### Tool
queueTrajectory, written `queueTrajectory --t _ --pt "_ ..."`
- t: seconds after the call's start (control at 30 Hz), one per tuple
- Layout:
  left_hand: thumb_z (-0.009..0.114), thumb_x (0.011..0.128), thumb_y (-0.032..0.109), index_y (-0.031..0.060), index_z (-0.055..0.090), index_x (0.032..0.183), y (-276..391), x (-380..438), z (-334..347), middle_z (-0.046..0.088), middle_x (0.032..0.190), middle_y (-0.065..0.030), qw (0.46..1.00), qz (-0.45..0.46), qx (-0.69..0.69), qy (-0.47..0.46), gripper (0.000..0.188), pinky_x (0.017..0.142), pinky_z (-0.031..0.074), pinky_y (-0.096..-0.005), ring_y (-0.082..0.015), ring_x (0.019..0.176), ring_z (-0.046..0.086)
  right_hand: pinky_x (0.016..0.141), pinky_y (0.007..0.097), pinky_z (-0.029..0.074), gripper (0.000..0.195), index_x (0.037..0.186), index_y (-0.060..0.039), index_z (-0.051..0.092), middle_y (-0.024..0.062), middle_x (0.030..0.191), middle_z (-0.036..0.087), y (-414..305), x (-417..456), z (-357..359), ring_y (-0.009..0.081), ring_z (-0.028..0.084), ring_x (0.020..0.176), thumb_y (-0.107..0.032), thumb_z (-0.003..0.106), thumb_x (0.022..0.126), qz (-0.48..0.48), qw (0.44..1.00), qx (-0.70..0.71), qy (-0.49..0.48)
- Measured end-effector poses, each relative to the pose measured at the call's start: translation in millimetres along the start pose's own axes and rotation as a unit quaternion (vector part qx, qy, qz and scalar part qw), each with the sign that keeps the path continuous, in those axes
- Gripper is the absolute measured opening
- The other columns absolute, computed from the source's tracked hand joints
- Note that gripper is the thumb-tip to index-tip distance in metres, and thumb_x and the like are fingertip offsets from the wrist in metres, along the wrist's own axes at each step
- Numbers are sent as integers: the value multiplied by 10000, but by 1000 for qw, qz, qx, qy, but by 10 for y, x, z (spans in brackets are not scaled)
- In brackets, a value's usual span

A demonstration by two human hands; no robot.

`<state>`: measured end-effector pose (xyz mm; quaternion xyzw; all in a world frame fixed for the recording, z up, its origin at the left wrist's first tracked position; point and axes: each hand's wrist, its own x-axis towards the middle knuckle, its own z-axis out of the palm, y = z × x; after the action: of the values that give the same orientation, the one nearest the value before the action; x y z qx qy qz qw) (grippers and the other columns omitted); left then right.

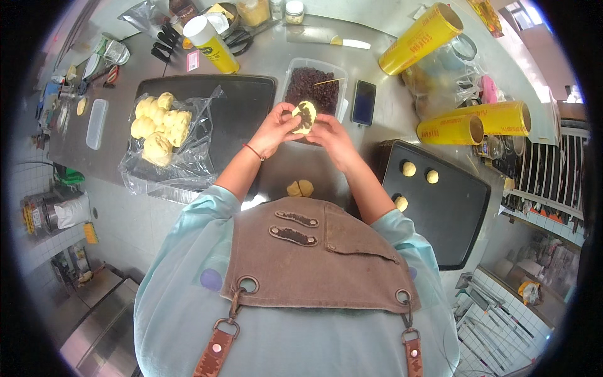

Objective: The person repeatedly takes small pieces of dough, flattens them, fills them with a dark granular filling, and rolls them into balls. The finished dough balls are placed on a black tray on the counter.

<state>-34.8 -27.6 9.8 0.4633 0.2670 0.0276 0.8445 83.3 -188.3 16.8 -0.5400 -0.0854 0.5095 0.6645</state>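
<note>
Above the near part of a clear plastic tub (344,77), a round piece of yellow dough (311,107) with dark bean filling is held in my hands. My left hand (275,129) grips it, thumb lying over its face. The fingers of my right hand (333,139) pinch its lower right edge. Dark red-brown bean filling (306,85) fills the tub, with a thin stick (330,81) lying across it. Close to my apron, two flat pieces of dough (300,188) rest on the steel table.
Left, dough balls (158,122) lie on plastic over a black tray (235,108). Three small balls (409,168) show on the right tray (438,217). A phone (364,102), a white-handled knife (353,43), a spray can (212,45) and yellow film rolls (421,37) stand or lie around.
</note>
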Motion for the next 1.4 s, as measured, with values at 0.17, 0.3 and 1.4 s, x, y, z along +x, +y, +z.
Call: queueTrajectory --t 0.17,0.3,1.4 --pt "608 990 128 119 468 1174 25 13 67 639 1099 -41 999 -17 -29 11 232 882 585 -356 -162 1024 650 794 276 574 257 1156 20 572 92 1000 656 121 94 -35 163 670 874 -63 671 933 -21 997 -30 62" --pt "623 985 149 135 493 1159 2 71 35 639 1105 -29 999 -28 -9 23 217 886 569 -346 -136 1004 647 747 261 580 154 1066 19 620 96 946 679 91 98 -72 157 681 809 -40 663 931 2 996 -8 85" --pt "538 1020 292 170 562 1302 278 -55 212 671 1197 -13 981 -81 -172 -25 308 930 506 -425 -154 1063 653 789 386 504 282 1011 -92 664 56 998 615 -207 -70 60 267 603 920 -96 772 752 -543 602 -582 60"
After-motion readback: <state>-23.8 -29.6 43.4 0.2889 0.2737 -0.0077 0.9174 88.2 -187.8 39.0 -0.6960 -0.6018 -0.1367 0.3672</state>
